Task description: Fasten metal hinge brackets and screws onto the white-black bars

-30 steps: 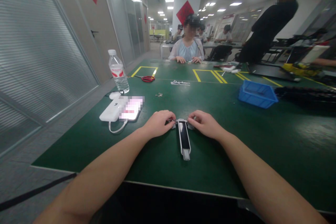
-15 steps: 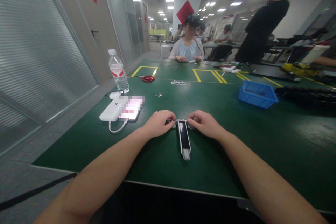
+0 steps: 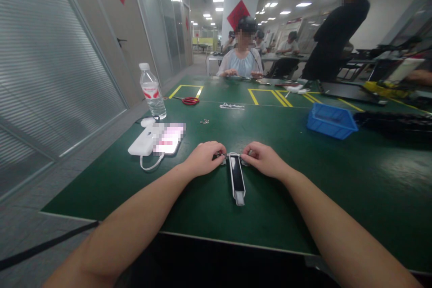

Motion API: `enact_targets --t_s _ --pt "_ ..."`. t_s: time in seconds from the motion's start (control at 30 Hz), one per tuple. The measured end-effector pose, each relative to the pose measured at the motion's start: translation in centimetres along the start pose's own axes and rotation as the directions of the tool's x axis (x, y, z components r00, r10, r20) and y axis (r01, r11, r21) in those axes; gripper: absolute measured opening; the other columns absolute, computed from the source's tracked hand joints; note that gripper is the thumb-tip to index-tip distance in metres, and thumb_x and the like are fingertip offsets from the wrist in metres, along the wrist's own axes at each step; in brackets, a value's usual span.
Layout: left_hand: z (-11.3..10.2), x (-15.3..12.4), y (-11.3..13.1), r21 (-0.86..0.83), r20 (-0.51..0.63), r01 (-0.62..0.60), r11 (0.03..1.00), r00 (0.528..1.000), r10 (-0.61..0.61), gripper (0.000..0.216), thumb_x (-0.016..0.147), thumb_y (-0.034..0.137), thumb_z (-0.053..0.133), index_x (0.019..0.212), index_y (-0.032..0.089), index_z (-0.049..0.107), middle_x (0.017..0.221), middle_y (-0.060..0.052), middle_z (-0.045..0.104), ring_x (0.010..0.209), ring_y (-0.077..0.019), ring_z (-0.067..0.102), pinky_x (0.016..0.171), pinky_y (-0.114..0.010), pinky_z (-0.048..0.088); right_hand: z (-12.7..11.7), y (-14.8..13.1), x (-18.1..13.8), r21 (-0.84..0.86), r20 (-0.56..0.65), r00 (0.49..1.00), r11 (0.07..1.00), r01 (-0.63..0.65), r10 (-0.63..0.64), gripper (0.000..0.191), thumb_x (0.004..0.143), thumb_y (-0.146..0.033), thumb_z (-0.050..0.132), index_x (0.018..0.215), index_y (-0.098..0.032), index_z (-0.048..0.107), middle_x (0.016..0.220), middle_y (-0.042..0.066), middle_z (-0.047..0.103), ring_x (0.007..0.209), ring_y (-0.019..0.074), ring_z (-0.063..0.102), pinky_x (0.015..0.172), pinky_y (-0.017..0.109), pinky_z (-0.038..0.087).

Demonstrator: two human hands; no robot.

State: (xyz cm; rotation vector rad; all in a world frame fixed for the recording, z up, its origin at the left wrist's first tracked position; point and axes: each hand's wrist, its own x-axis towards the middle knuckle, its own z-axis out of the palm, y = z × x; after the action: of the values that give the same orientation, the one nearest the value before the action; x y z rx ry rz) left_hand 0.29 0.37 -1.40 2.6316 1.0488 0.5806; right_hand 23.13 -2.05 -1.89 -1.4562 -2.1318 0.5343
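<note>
On the green table in front of me lies a slim black device with a white frame (image 3: 237, 174), long side pointing towards me. Its near end carries a pale grey tip (image 3: 239, 198). At the far end, my left hand (image 3: 206, 158) has its thumb and fingers pinched together at the left corner. My right hand (image 3: 262, 158) pinches the opposite corner in the same way. Small greyish bits show beneath both sets of fingertips, mostly covered, so their kind is unclear. Both hands rest close to the tabletop.
To the left are a water bottle (image 3: 152, 94), a white power bank (image 3: 141, 140) and a phone (image 3: 171, 138) with a cable. Beyond lie small metal pieces (image 3: 204, 122), white strips (image 3: 231, 106) and red-handled scissors (image 3: 190, 101). A blue bin (image 3: 330, 120) stands right. A person (image 3: 240, 60) sits opposite.
My hands and the slim device stay practically in place. Across the table, the seated person's hands have shifted, and the standing person in black has moved slightly left.
</note>
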Motion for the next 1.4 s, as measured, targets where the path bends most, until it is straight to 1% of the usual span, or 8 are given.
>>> enact_targets --t_s 0.3,0.6,1.13,1.4 --pt "-0.04 0.03 -0.03 0.001 0.002 -0.006 1.000 1.000 0.006 0.011 0.083 0.022 0.053 0.090 0.018 0.061 0.087 -0.003 0.062 0.081 -0.0158 0.057 0.074 -0.027 0.045 -0.12 -0.28 -0.08 0.045 0.018 1.000 0.999 -0.022 0.021 0.014 0.080 -0.032 0.057 0.080 -0.018 0.057 0.069 0.000 0.055 0.058 0.0121 0.048 0.057 0.026 0.039" --pt "-0.02 0.00 0.10 0.010 0.008 -0.007 1.000 1.000 0.007 0.011 0.083 0.021 0.054 0.091 0.017 0.061 0.087 -0.003 0.062 0.081 -0.0157 0.057 0.073 -0.026 0.044 0.10 0.08 -0.02 0.015 0.003 1.000 1.000 -0.002 0.002 0.015 0.081 -0.032 0.056 0.079 -0.017 0.059 0.072 0.000 0.053 0.060 0.0117 0.047 0.060 0.027 0.039" --pt "0.00 0.07 0.02 -0.002 0.011 0.005 1.000 1.000 -0.005 0.011 0.083 0.022 0.053 0.090 0.018 0.061 0.088 -0.003 0.062 0.082 -0.0161 0.057 0.075 -0.028 0.045 0.13 0.06 -0.07 0.075 0.017 1.000 0.997 -0.024 0.023 0.015 0.081 -0.033 0.056 0.082 -0.018 0.055 0.071 0.000 0.055 0.059 0.0119 0.049 0.058 0.026 0.039" --pt "0.04 0.08 -0.02 0.003 0.000 -0.007 1.000 1.000 0.007 0.011 0.084 0.022 0.053 0.091 0.018 0.061 0.087 -0.003 0.062 0.081 -0.0159 0.057 0.074 -0.027 0.045 0.06 0.01 0.00 0.015 0.006 1.000 1.000 -0.018 0.018 0.015 0.081 -0.033 0.056 0.078 -0.018 0.057 0.072 0.001 0.055 0.060 0.0121 0.049 0.059 0.026 0.039"
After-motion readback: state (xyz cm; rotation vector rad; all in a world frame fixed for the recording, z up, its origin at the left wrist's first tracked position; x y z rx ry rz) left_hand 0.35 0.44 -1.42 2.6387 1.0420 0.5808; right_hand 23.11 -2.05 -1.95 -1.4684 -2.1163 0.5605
